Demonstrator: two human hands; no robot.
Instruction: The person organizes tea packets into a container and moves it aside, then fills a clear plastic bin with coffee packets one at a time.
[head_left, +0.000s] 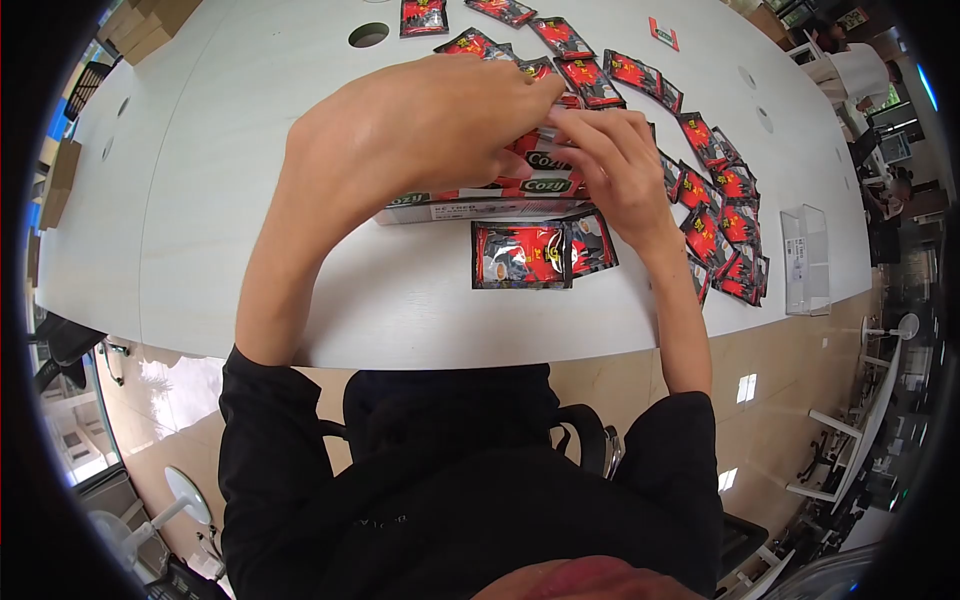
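A clear plastic box point(480, 210) stands near the table's front edge, holding a row of red and white packets marked Cozy point(547, 186). My left hand point(420, 125) arches over the box, its thumb against the near side of the packets and its other fingers partly hidden beyond them. From the right, my right hand point(622, 170) bends its fingers and thumb around the top right end of the same packets. Just in front of the box lies a black and red foil sachet point(520, 255), overlapping a second sachet point(592, 243) on its right.
Several more foil sachets point(705, 235) lie scattered in an arc behind and right of the box. Another clear plastic box point(805, 260) is at the right edge of the white table point(400, 310). A small red and white card point(663, 34) and a cable hole point(368, 35) are farther back.
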